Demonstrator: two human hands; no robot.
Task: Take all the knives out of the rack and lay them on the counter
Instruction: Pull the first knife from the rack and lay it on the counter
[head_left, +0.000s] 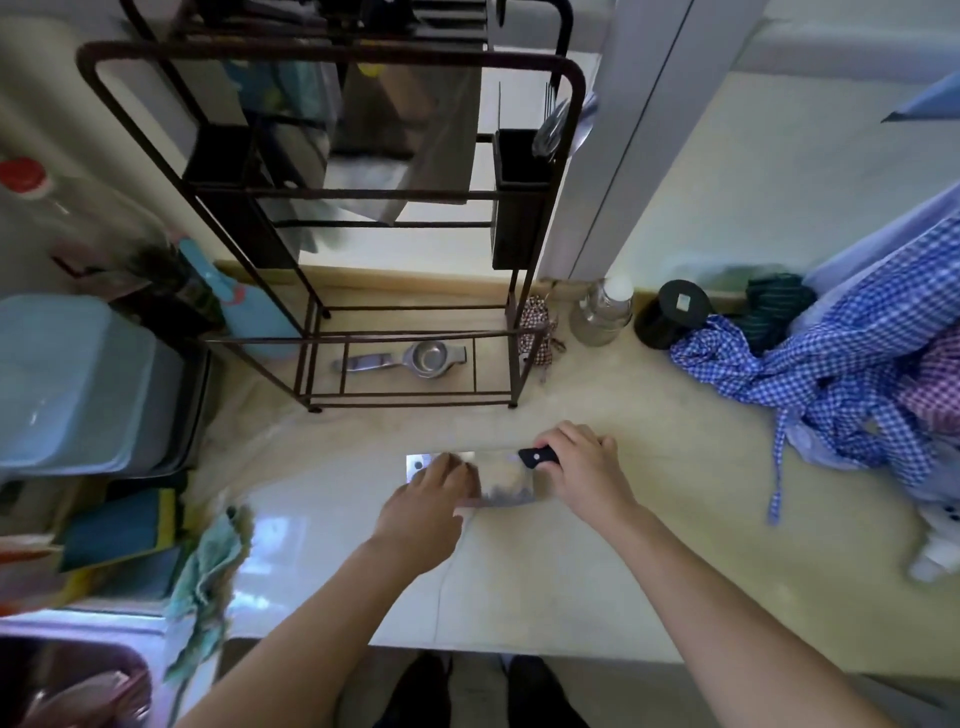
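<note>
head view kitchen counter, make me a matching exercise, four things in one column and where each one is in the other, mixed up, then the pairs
Things
1. cleaver
2. metal strainer
3. checked blue cloth
4. teal rag

Places
A. heaped at the right end of the counter
B. on the bottom shelf of the dark wire rack
C. flat on the counter, right hand on its black handle, left hand on the blade
D. draped over the counter's left edge, by the sink

Pairs: 1-C, 2-B, 3-A, 4-D
</note>
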